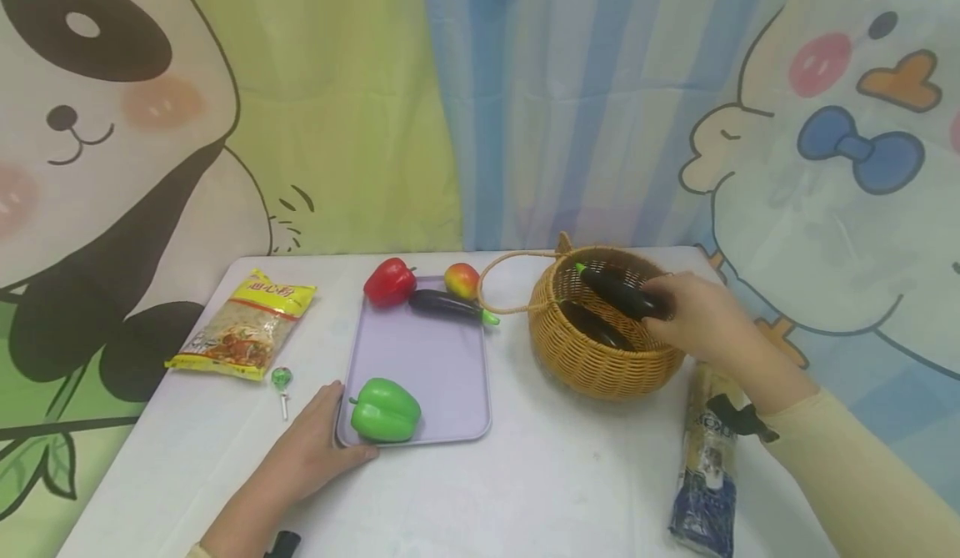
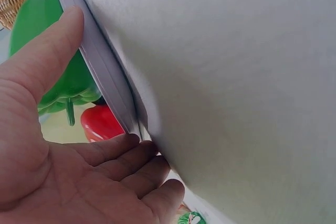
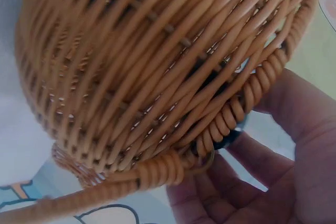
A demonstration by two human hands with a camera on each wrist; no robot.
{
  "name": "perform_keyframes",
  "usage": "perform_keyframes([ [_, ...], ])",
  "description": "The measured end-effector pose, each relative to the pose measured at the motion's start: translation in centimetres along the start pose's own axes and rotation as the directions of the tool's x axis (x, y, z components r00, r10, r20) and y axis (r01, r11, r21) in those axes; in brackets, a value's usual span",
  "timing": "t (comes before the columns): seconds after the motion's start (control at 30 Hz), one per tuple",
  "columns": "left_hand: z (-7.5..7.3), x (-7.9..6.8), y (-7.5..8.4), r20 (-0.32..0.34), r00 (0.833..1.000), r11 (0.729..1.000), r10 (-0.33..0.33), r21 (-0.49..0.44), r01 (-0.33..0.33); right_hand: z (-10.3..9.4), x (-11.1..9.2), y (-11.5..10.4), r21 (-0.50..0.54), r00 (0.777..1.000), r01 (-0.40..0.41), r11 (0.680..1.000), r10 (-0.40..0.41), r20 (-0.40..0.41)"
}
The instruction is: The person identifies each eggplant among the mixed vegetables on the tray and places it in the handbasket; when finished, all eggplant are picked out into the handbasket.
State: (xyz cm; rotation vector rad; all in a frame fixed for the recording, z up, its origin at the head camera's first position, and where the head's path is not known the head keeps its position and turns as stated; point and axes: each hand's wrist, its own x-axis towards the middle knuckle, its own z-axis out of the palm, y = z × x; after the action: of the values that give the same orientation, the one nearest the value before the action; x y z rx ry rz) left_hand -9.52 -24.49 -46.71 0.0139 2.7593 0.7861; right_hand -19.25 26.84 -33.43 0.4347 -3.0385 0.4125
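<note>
My right hand [image 1: 693, 312] grips a dark eggplant [image 1: 615, 291] by its blunt end, inside the mouth of a wicker basket [image 1: 600, 370]. A second eggplant [image 1: 596, 326] lies in the basket. In the right wrist view the basket's weave [image 3: 131, 77] hides most of the held eggplant, and my fingers are by its rim. At the near left corner of a lilac tray [image 1: 427, 358], my left hand [image 1: 315, 441] rests against the edge, thumb and fingers extended. A green bell pepper [image 1: 386, 410] sits on the tray close to that thumb.
At the tray's far end are a red bell pepper [image 1: 390, 283], a mango-like fruit [image 1: 461, 279] and another eggplant [image 1: 450, 305]. A yellow food packet [image 1: 247, 324] and a lollipop [image 1: 282, 380] lie left. A long blue-ended packet [image 1: 705, 475] lies under my right forearm.
</note>
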Motion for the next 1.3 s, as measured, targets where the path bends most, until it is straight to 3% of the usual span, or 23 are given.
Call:
perform_keyframes([
  [0.17, -0.1, 0.0, 0.0, 0.001, 1.0, 1.0, -0.005, -0.004, 0.005, 0.5, 1.5, -0.2, -0.063, 0.999, 0.037, 0.997, -0.036, 0.025],
  [0.5, -0.1, -0.1, 0.0, 0.004, 1.0, 1.0, -0.013, 0.004, 0.013, 1.1, 2.7, -0.3, -0.115, 0.985, 0.053, 0.992, -0.033, 0.168],
  [0.97, 0.0, -0.1, 0.0, 0.001, 1.0, 1.0, -0.011, -0.006, 0.011, 1.7, 3.0, -0.5, -0.128, 0.98, 0.017, 0.992, 0.008, 0.2],
  [1.3, 0.0, 0.0, 0.0, 0.007, 1.0, 1.0, -0.02, -0.003, 0.02, 1.9, 3.1, -0.7, -0.128, 0.98, 0.037, 0.991, -0.011, 0.196],
])
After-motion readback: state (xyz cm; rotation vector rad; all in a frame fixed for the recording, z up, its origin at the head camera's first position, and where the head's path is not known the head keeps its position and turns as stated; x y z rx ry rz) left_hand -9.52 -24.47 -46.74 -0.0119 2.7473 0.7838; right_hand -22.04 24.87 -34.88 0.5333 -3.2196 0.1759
